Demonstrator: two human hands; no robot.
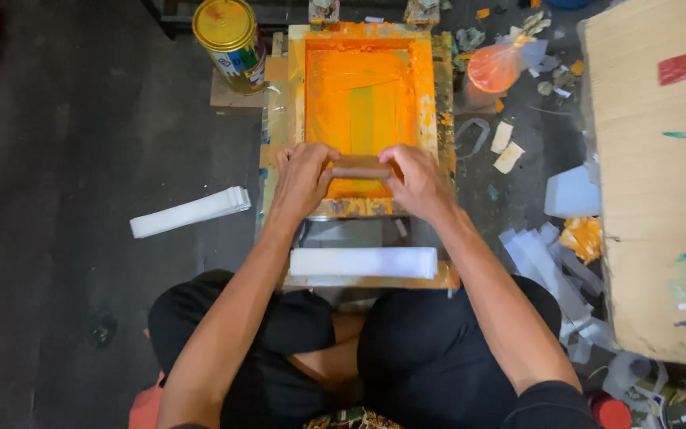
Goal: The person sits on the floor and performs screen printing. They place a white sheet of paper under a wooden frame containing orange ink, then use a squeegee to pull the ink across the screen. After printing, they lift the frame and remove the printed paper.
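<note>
From my head camera, my left hand [302, 179] and right hand [417, 181] are both clamped on the brown wooden squeegee [361, 168], pressing evenly at the near end of the orange-inked wooden-framed printing screen [364, 99]. A white stack of strips [363, 262] lies just below it, within reach.

A yellow-lidded tin [232, 33] stands at the far left of the work area. A stack of white strips [190, 212] lies on the dark floor [57, 159] to the left. A knotted plastic bag of orange ink [494, 67] sits at the far right, with paper scraps [506, 147] near it. A large cardboard sheet [660, 183], paint-smeared, occupies the right side; loose white strips [545, 266] lie beside it.
</note>
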